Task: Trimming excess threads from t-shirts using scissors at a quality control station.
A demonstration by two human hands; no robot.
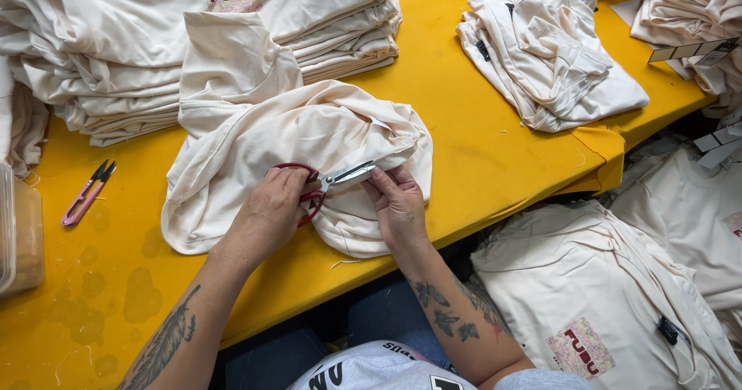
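Tattooed forearms lead to the hands. Left hand (270,208): fingers closed through the red handles of the scissors (328,181), blades nearly shut. Right hand (398,204): fingers pinching the cream garment (255,139) just beside the blade tips. Garment lies bunched on the yellow tabletop (479,158). Beyond the fingers, 1 folded stack (116,57); left of them, pink snips (87,193). Trimming appears under way, unfinished.
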